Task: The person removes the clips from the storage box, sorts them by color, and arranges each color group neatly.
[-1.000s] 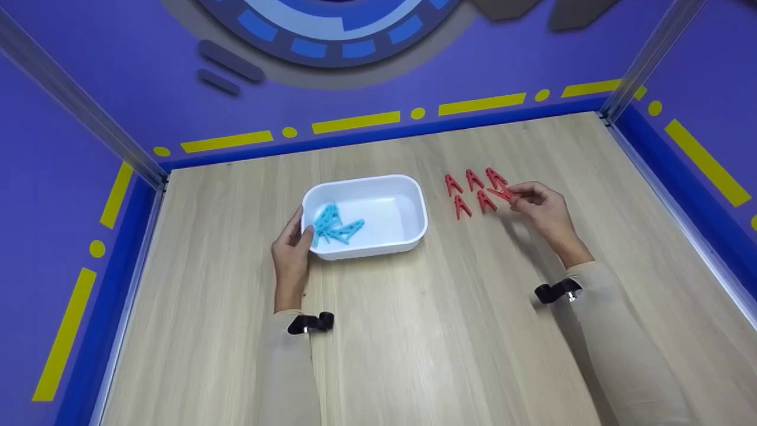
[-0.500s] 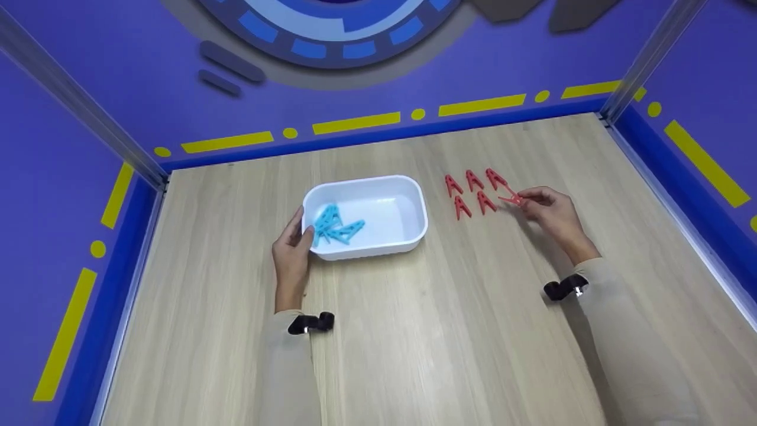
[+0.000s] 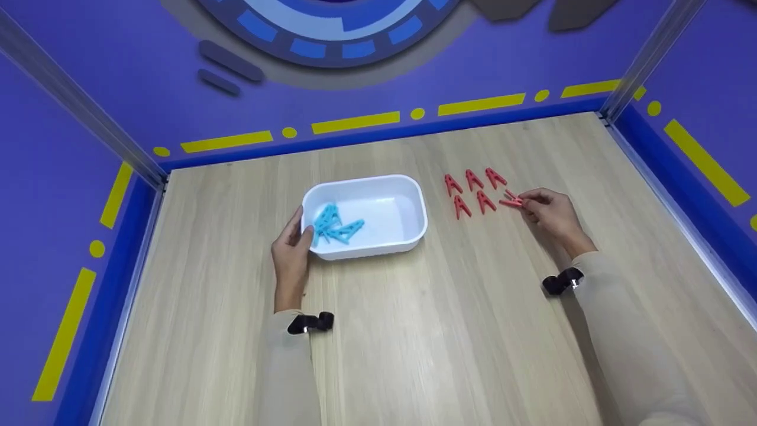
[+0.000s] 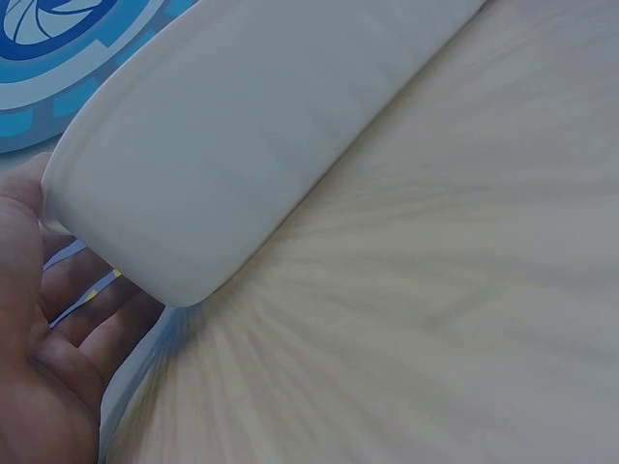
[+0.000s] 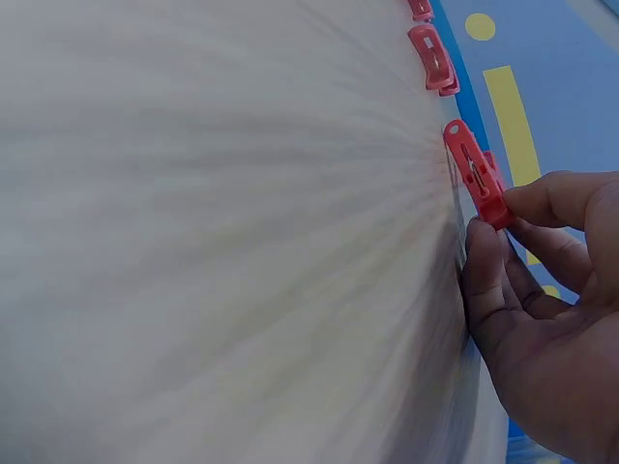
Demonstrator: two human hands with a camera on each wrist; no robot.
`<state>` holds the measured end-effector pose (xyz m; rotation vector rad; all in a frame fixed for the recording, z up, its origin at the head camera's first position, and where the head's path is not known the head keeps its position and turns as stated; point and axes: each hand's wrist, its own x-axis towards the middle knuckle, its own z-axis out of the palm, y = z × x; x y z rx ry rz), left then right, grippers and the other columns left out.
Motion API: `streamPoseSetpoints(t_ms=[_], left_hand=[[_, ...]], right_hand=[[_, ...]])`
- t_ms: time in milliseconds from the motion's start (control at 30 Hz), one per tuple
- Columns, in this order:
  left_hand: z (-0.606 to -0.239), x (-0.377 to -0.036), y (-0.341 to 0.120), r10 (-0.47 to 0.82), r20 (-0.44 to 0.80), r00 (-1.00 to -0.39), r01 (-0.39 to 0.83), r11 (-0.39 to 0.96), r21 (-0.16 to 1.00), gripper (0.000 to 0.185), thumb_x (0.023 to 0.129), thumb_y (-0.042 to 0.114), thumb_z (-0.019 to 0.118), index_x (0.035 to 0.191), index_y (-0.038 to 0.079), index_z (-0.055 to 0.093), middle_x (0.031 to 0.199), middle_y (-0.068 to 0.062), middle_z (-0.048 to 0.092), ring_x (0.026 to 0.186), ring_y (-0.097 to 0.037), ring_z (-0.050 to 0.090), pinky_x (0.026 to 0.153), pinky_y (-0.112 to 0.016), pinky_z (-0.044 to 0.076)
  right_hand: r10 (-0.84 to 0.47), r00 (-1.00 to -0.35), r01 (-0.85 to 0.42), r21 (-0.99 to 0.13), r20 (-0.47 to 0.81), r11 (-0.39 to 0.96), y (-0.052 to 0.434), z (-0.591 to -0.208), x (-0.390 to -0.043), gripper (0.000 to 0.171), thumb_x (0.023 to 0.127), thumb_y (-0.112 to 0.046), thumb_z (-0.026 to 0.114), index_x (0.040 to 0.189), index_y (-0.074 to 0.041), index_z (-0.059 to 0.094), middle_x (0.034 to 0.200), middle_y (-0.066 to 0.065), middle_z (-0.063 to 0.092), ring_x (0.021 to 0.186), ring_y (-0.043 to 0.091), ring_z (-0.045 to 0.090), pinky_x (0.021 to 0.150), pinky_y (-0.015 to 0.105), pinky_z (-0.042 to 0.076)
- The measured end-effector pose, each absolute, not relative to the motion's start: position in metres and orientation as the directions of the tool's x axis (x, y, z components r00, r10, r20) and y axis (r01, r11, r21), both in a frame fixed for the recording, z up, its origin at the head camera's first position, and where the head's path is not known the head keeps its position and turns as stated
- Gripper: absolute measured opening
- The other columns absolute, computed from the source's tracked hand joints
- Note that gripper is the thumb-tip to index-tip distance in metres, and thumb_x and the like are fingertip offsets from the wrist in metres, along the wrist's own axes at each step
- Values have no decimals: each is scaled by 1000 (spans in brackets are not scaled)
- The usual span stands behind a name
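Observation:
My left hand (image 3: 290,254) grips the left end of a white plastic tub (image 3: 408,231), thumb over the rim and fingers along its outer wall. Several light-blue clothespins (image 3: 338,228) lie in a heap at the tub's left side. Between thumb and fingertips, my right hand (image 3: 550,216) pinches a red clothespin (image 3: 512,201) by one end; the right wrist view shows this red clothespin (image 5: 476,174) close to the tabletop. Several other red clothespins (image 3: 485,202) lie in two rows just left of the right hand, apart from it.
The light wooden table (image 3: 402,331) is bordered by a purple-blue back wall (image 3: 355,100) with yellow marks and by side walls. Metal posts (image 3: 644,56) stand at the rear corners. Each wrist bears a small black camera (image 3: 562,281).
My right hand has shifted a little to the right with the red clothespin, away from the others. The clothespin has turned slightly. The left hand and the tub have stayed in place.

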<state>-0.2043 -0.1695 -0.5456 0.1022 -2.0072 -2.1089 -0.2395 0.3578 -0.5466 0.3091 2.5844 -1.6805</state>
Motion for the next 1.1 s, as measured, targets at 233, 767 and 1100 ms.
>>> streamPoseSetpoints(t_ms=[233, 767, 1100], left_hand=[[-547, -204, -169, -211, 103, -972, 114, -40, 993, 50, 104, 2, 65, 153, 3, 55, 160, -11, 49, 151, -24, 42, 121, -28, 37], [-553, -207, -171, -213, 88, -973, 99, -39, 994, 51, 104, 2, 65, 154, 5, 54, 161, -8, 49, 152, -22, 42, 121, -27, 37], [-575, -216, -175, -218, 116, -969, 124, -21, 992, 50, 105, 6, 66, 153, 12, 57, 160, -3, 51, 151, -19, 42, 121, -27, 37]], right_hand=[[144, -982, 178, -851, -122, 494, 350, -543, -243, 37, 106, -28, 68, 127, 3, 69, 108, 13, 70, 82, 12, 62, 65, 18, 55], [100, -989, 150, -797, -113, 585, 353, -537, -248, 28, 109, -6, 54, 131, 0, 71, 119, 20, 66, 86, 19, 58, 61, 18, 50], [183, -978, 198, -748, -103, 634, 342, -537, -255, 37, 105, -27, 67, 124, 4, 66, 107, 15, 67, 82, 18, 58, 58, 19, 47]])
